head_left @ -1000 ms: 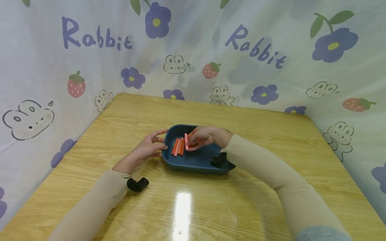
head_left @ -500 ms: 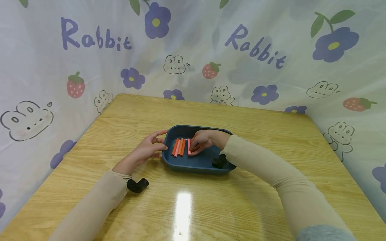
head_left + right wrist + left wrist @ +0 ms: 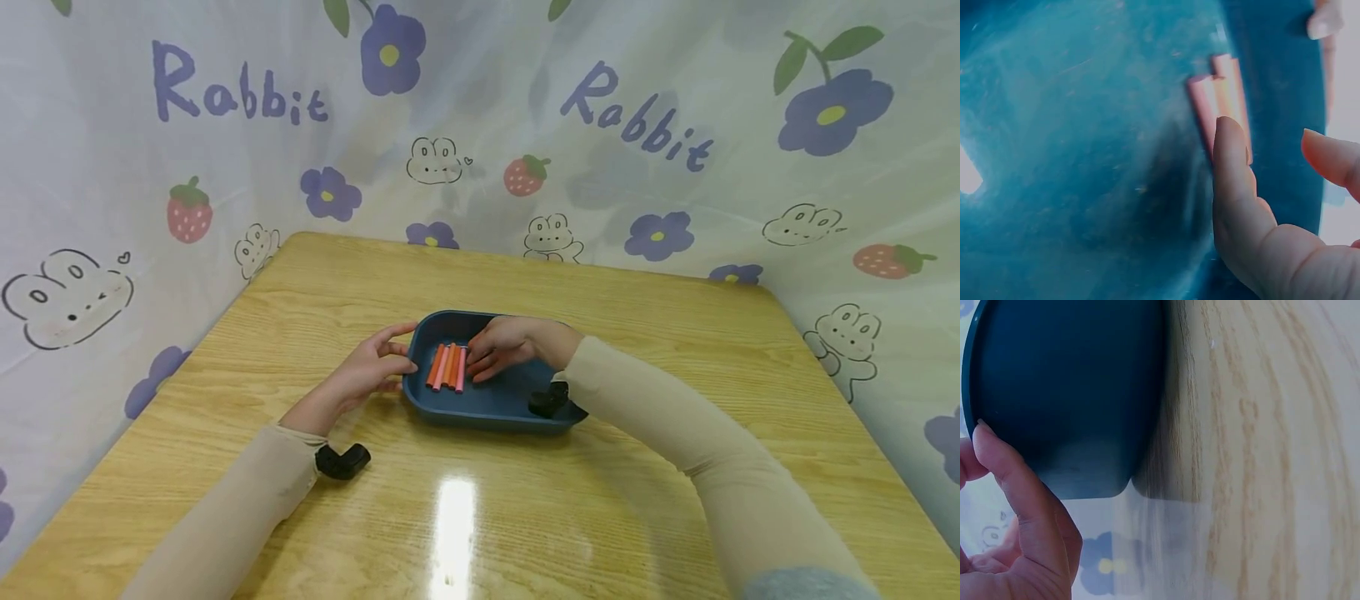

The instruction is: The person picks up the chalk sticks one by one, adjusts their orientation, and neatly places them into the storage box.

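A dark blue tray (image 3: 480, 424) with rounded corners stands on the table. Several short round pink and orange sticks (image 3: 446, 367) lie side by side inside its left part; they could be chalk or crayons, I cannot tell which. My left hand (image 3: 369, 360) holds the tray's left end, its thumb (image 3: 999, 453) at the rim in the left wrist view. Over the inside of the tray, just right of the row, is my right hand (image 3: 504, 346), fingers apart and nothing held. In the right wrist view one finger (image 3: 1232, 156) partly covers the blurred sticks.
The wooden table (image 3: 360, 275) stretches around the tray on all sides. A printed cloth (image 3: 480, 100) with rabbits and flowers hangs behind and along both sides. Black wrist mounts (image 3: 342, 461) sit on both sleeves.
My right hand set a pink stick down in the tray and slid it left against the row. It has since let go and lifted slightly. The left hand has kept its place.
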The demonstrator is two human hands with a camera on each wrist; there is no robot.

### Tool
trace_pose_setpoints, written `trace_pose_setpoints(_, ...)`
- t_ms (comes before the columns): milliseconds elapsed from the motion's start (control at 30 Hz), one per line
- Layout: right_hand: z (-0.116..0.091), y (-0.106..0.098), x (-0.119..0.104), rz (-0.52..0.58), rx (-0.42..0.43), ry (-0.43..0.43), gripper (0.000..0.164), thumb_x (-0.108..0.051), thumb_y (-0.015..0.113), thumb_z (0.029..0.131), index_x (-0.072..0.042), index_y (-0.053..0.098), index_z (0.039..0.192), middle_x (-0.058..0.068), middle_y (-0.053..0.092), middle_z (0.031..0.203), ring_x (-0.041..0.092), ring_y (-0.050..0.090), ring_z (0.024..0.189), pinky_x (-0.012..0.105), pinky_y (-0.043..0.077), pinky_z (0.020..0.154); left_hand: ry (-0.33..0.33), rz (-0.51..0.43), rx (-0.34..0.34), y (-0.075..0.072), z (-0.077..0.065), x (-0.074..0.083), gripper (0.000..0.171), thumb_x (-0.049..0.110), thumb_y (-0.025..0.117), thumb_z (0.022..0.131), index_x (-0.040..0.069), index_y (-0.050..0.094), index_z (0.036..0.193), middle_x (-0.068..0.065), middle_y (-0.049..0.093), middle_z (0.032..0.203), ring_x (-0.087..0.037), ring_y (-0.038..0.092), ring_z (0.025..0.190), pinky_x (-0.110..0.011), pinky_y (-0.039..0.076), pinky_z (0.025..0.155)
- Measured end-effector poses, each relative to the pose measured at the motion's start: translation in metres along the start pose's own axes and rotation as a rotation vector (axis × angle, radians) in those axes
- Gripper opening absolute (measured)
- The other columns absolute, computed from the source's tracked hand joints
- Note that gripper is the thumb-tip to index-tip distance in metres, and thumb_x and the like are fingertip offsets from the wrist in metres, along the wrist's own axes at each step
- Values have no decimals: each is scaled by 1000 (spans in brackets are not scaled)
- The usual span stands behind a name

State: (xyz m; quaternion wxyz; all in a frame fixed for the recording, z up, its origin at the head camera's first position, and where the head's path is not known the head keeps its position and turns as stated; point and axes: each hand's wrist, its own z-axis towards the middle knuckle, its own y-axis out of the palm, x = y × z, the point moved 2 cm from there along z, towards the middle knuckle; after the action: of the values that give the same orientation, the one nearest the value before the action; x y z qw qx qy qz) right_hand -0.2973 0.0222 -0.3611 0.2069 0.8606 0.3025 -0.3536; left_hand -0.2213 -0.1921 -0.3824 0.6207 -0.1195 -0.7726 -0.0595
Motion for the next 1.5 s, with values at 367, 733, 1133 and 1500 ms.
trace_pose_setpoints(367,-39,0,-7,-9,-95,-158,55,4,41,96,4,16,145,29,29,139,34,45,114,44,41,96,0,-2,3,2,-1,1,65,1,56,88,16,30,146,-12,43,107,-14,58,77,-27,52,61)
trace_pose_setpoints(733,-74,-14,3,-22,-119,-286,56,1,40,97,7,12,145,30,19,144,42,31,129,43,40,97,-7,10,13,2,1,1,67,1,56,87,18,30,146,-13,42,109,-14,55,75,-28,51,61)
trace_pose_setpoints(1133,-111,-50,37,55,-39,-349,55,2,40,96,7,13,143,28,26,137,43,35,124,45,39,98,-1,14,9,3,0,0,66,2,55,88,15,28,147,-12,43,107,-14,57,77,-29,51,62)
trace_pose_setpoints(1500,-134,-80,69,81,-5,-356,61,-1,43,96,7,7,144,31,15,142,26,48,110,43,37,100,1,28,4,3,1,-1,67,3,58,88,14,28,147,-13,43,108,-16,56,77,-30,52,63)
